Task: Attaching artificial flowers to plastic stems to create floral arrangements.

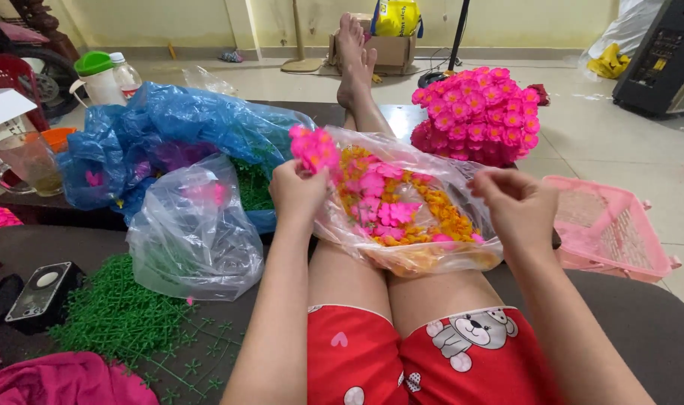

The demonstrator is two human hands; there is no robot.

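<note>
Hands over a bag of petals on the lap.
Left hand [297, 191] pinches a pink cluster [315, 148] upright; right hand [516, 204] hovers half-curled, seemingly empty, above the bag [439, 259], kept close for picking.

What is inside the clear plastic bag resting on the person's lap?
The clear plastic bag holds loose pink petals and orange flower pieces. Whatever lies beneath that top layer is covered.

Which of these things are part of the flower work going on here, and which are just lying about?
In use:
left hand, holding pink flowers
right hand
clear bag of petals
finished flower bunch
green stems

Lying about:
pink basket
jug
cardboard box
glass mug
</note>
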